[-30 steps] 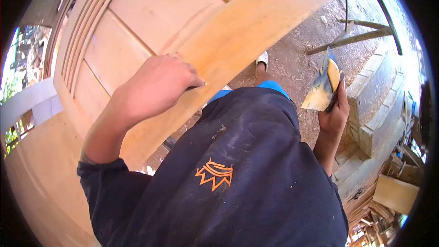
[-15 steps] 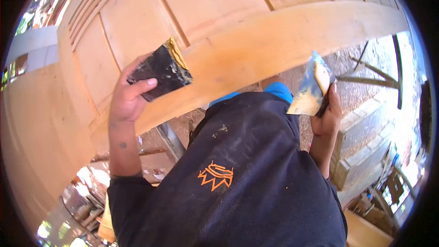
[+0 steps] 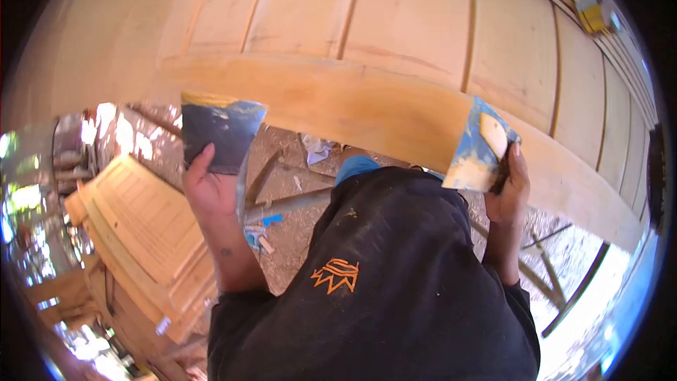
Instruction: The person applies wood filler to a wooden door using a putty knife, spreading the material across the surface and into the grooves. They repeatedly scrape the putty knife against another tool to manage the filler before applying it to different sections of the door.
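My left hand [image 3: 211, 194] is closed on a flat black putty spreader [image 3: 220, 134], thumb across its face. Yellowish putty [image 3: 211, 99] coats the spreader's far edge, which overlaps the near rail of a wooden panelled door [image 3: 402, 21]. On the right, my right hand [image 3: 513, 187] grips a blue, putty-smeared spreader [image 3: 467, 152] by its side. A pale lump of putty [image 3: 493, 134] rests on that blade, and cream smears cover its lower part. Its upper corner overlaps the door's near edge.
Another panelled wooden piece [image 3: 141, 215] leans at the lower left. A yellow and white container [image 3: 594, 14] sits at the door's far right. Beneath the door, wooden supports [image 3: 293, 203], a white scrap [image 3: 316, 148] and blue bits [image 3: 271, 219] show on the dirt ground.
The view has swung right along the door, bringing the container into sight. My left hand with the black spreader has gone from over the door to its near edge. Both grips stay the same.
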Demonstrator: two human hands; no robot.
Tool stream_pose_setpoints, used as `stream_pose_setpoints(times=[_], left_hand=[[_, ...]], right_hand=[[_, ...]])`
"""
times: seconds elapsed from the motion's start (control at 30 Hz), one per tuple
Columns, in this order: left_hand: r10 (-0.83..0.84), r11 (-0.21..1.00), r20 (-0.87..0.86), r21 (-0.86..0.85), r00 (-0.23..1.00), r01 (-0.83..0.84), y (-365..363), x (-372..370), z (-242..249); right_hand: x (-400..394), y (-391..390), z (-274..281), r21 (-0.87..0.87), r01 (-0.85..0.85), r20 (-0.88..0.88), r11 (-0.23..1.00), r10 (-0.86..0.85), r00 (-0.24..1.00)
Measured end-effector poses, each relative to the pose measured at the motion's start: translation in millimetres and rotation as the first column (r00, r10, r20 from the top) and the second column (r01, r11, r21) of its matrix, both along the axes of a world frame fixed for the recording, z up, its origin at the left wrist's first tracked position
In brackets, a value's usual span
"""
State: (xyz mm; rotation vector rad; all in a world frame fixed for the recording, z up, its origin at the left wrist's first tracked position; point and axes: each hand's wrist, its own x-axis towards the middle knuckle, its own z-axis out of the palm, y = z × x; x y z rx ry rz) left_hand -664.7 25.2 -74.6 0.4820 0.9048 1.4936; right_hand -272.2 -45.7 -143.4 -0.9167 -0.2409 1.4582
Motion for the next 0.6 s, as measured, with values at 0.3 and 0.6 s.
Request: stream_pose_setpoints(times=[0.3,0.6], left_hand=[[0.371,0.917,0.035,-0.170,0.928,-0.360,-133.5,27.2,-60.4],[0.502,0.848,-0.040,-0.176,0.864,-0.501,-118.4,-20.9,-60.1]], right_hand=[[-8.8,38.2,6.0,-0.073,-0.276,-0.007,0.958,0.277,0.961],[-71.8,80.7,9.7,-0.111,-0.358,0.045,0.927,0.365,0.930]])
